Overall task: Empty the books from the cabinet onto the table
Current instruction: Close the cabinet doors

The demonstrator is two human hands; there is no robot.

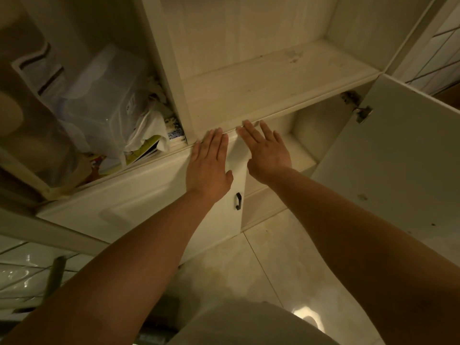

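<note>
The only books [176, 130] I can spot are wedged at the left shelf's right edge, under bags [146, 128] that could spill if tugged. The left hand [207, 168] lies flat on the shut door [139, 202], holding nothing; the right hand [265, 150], fingers spread, is empty too, at the shelf lip.

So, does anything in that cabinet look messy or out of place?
Yes: the left compartment is cluttered, with crumpled plastic bags and tilted booklets jammed beside a clear plastic bin. The lower right door hangs wide open.
</note>
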